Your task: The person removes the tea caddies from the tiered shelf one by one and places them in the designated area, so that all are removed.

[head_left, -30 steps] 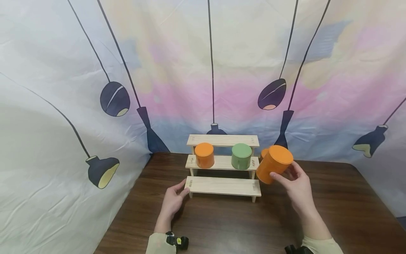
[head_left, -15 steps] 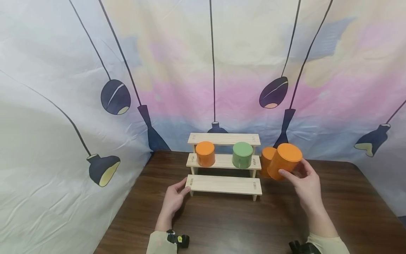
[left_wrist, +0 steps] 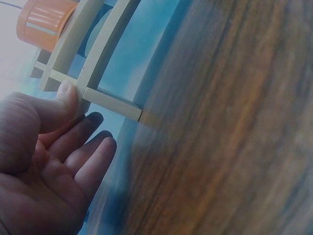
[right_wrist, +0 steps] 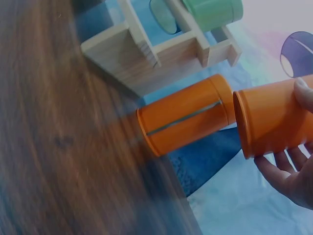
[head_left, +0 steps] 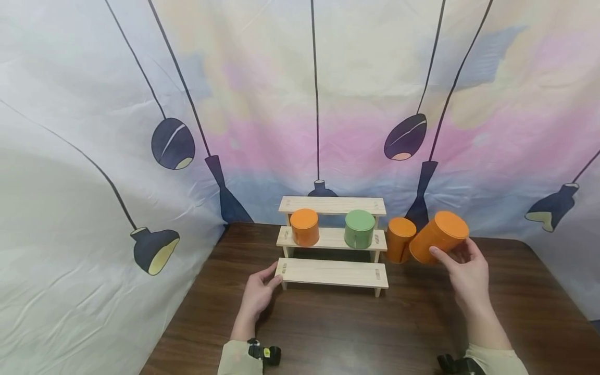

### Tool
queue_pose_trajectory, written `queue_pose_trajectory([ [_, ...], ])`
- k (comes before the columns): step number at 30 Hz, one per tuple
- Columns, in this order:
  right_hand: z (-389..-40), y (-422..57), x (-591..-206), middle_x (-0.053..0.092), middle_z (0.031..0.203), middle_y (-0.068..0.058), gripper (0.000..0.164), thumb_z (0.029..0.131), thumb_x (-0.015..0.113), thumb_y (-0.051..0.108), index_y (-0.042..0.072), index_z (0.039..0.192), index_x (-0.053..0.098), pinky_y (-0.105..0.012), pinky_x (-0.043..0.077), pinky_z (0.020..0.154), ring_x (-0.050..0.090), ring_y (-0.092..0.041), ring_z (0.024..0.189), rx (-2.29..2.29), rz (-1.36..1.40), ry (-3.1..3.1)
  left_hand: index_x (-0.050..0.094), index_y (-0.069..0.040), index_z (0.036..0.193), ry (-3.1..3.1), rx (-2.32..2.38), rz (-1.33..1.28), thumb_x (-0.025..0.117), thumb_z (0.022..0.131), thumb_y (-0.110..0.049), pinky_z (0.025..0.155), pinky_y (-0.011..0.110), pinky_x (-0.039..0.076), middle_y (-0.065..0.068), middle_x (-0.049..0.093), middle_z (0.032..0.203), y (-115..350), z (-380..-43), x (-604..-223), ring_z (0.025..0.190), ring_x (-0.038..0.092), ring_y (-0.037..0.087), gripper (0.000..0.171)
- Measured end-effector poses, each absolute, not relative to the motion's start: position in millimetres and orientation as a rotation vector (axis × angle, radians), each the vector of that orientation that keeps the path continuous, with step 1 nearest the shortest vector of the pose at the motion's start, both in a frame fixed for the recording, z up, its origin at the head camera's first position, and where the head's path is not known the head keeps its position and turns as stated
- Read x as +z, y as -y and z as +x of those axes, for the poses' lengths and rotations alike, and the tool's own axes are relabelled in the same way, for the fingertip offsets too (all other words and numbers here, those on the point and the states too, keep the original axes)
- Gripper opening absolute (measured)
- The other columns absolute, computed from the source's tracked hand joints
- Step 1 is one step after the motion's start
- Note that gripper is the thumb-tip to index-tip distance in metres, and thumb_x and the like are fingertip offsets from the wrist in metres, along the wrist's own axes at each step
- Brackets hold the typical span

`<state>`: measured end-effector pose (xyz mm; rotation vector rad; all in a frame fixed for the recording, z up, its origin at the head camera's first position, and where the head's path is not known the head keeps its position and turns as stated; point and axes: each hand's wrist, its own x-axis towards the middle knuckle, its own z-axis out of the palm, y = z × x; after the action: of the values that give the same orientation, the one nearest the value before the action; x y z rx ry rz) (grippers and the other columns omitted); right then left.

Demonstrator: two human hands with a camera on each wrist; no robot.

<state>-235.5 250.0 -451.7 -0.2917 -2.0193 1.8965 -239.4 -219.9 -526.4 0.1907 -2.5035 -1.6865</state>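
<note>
At the left end of a three-step wooden shelf [head_left: 334, 272], my left hand [head_left: 257, 297] pinches the lowest board, its thumb [left_wrist: 66, 96] against the wood. My right hand [head_left: 469, 278] grips a tall orange canister [head_left: 439, 237], tilted and held up off the table. Just left of it another orange canister [head_left: 400, 240] stands upright on the table beside the shelf's right end. On the middle board sit a short orange canister [head_left: 304, 228] at the left and a green canister [head_left: 359, 229] towards the right.
A dark brown wooden table [head_left: 347, 333] carries the shelf near its back edge. Behind hangs a pale cloth backdrop [head_left: 365, 94] printed with hanging lamps. A black wrist camera [head_left: 271, 355] is strapped over the left sleeve.
My right hand has carried the tall orange canister to the right and tilted it further, uncovering the upright orange canister beside the shelf. The left hand stays on the shelf's end.
</note>
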Motion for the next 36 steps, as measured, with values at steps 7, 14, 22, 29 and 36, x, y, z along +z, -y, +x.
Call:
queue_pose_trajectory([
  [7,-239.7,-263.1,-459.2,0.048,0.160,-0.012,0.083,0.096,0.084,0.025,0.015,0.166,0.040,-0.008,0.049,0.094,0.049,-0.021,0.141,1.815,-0.314,2.127,0.066,-0.010,0.147,2.508,-1.673,0.193,0.071,0.104,-0.016,0.123,0.063,0.032,0.012,0.061,0.151,219.7,-240.7,-528.1,0.148,0.048,0.039,0.044],
  [14,-247.4,-272.9,-471.4,0.036,0.170,-0.018,0.089,0.099,0.080,0.029,0.011,0.170,0.030,-0.022,0.043,0.113,0.039,-0.034,0.154,1.783,-0.380,2.229,0.065,-0.009,0.147,2.506,-1.674,0.184,0.071,0.104,-0.016,0.122,0.064,0.031,0.014,0.061,0.152,220.8,-239.7,-528.7,0.148,0.048,0.040,0.044],
  [22,-257.1,-272.3,-484.3,0.033,0.171,-0.022,0.089,0.101,0.078,0.024,0.002,0.169,0.025,-0.047,0.035,0.124,0.035,-0.039,0.155,1.784,-0.416,2.250,0.065,-0.008,0.147,2.500,-1.679,0.173,0.070,0.104,-0.016,0.122,0.063,0.032,0.014,0.061,0.152,220.0,-241.0,-528.7,0.148,0.048,0.040,0.044],
  [29,-264.6,-269.9,-493.7,0.036,0.165,-0.033,0.086,0.101,0.075,0.014,-0.005,0.166,0.022,-0.059,0.036,0.121,0.039,-0.047,0.151,1.728,-0.350,2.338,0.065,-0.010,0.147,2.505,-1.678,0.199,0.071,0.104,-0.016,0.122,0.062,0.033,0.013,0.061,0.152,218.8,-240.6,-528.5,0.148,0.048,0.039,0.044],
  [36,-272.2,-266.5,-500.0,0.032,0.166,-0.035,0.086,0.102,0.072,0.007,-0.006,0.166,0.017,-0.061,0.035,0.121,0.035,-0.049,0.152,1.732,-0.340,2.363,0.065,-0.010,0.148,2.504,-1.682,0.196,0.071,0.104,-0.017,0.123,0.062,0.032,0.013,0.061,0.152,220.3,-241.9,-530.0,0.148,0.047,0.039,0.045],
])
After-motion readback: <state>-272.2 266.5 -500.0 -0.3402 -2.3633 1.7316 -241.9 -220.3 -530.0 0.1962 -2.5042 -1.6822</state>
